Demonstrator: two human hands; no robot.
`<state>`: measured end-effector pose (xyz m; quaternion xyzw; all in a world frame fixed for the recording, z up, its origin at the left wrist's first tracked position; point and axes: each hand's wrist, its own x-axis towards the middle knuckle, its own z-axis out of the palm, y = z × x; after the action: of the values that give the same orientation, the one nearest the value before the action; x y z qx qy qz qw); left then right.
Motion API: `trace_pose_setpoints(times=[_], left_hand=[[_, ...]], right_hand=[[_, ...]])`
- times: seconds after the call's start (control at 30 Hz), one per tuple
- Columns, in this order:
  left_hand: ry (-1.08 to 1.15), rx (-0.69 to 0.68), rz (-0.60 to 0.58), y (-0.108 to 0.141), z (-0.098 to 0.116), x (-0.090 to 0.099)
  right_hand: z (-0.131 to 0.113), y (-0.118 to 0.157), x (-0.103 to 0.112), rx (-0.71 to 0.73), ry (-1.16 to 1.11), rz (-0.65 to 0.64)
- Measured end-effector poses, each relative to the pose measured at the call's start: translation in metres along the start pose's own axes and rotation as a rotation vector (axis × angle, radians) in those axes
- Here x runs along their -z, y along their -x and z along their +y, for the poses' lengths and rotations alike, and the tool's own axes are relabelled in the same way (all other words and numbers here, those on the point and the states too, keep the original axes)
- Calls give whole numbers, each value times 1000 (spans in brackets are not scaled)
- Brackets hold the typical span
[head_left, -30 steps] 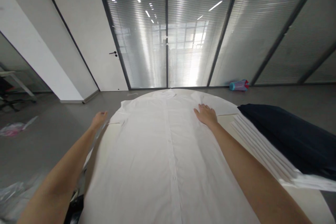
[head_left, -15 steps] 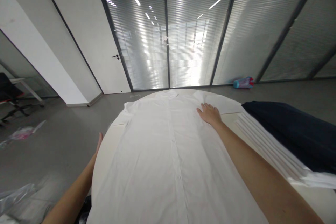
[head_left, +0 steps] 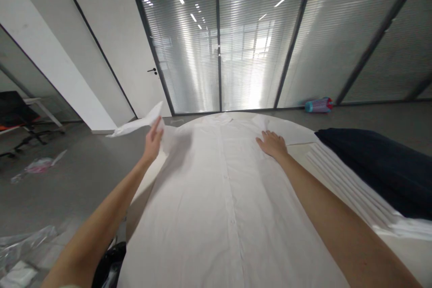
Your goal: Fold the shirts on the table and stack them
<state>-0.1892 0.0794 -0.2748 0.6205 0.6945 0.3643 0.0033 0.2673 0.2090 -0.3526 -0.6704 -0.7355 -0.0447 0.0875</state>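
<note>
A white button-up shirt (head_left: pixel 202 198) lies spread on a round table (head_left: pixel 398 252), its collar at the far edge and its button placket running down the middle. My left hand (head_left: pixel 154 140) is closed on the shirt's left-side sleeve (head_left: pixel 138 125), which is raised off the table and flares out past its edge. Flat on the shirt's right chest, close to the other sleeve (head_left: pixel 293 132), rests my right hand (head_left: pixel 272 143) with its fingers a little apart.
To the right sits a stack of folded white cloth (head_left: pixel 351 189) with dark navy cloth (head_left: pixel 378 162) over it. Clear plastic wrapping (head_left: pixel 27 247) and a black bag (head_left: pixel 110 265) are at lower left. Glass partitions and a door (head_left: pixel 111 31) stand beyond.
My left hand has risen from beside the table's left edge, moved forward and right, and taken hold of the sleeve, lifting it. My right hand stays on the shirt.
</note>
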Motion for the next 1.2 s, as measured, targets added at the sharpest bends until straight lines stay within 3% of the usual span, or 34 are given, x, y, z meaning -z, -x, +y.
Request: trace_pose_setpoints(times=[0.07,0.17,0.27,0.43,0.57,0.73,0.8,0.97,1.1,1.2], left_hand=[[85,-218,-94,19,29,-17],[189,-558,-385,52,59,-41],[274,-631,-535,73,68,-56],[335,-438,-516,81,57,-60],[674,-84,-417,76,51,-65],[958,385,-435,39,52,-73],[1008,503,-466,16,54,-79],[1028,571,-317,-23,61,-111],[1031,552,-253,-24,62,-136],[1123,488,-230,-21,56,-141]], right_hand=[[0,1,0,3,0,-1],[0,2,2,3,-1,-8],[-1,2,3,-2,-4,-9],[-2,2,4,-16,-4,13],[-3,2,4,-12,4,17],[-2,2,3,-2,7,19],[-2,2,2,3,10,27],[0,1,1,7,9,31],[-1,2,1,8,12,36],[-2,1,1,4,11,22]])
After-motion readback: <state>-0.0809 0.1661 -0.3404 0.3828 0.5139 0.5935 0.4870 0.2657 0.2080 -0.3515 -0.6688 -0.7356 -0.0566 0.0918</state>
